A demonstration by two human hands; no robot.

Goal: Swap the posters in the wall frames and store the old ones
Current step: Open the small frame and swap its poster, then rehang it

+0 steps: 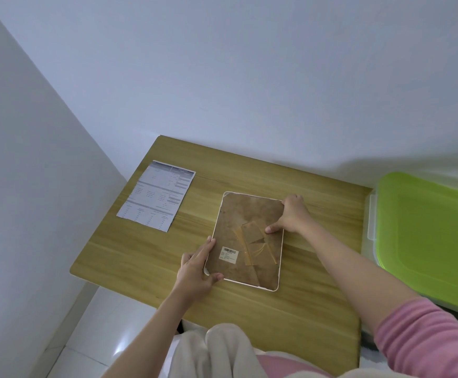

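The white-rimmed picture frame (245, 241) lies face down near the middle of the wooden table (140, 249), brown backing board up, long axis running from the near edge toward the wall. The left hand (196, 271) pinches its near left corner; the right hand (290, 214) grips the far right corner, thumb on the backing. The taped stand lies just beside that thumb, so the right hand seems better placed to open the back.

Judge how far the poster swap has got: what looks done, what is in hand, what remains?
Done: the frame lies face-down on the table. In hand: left hand and right hand grip its edges. Left: opening the back, swapping in the printed sheet, storing the old one.
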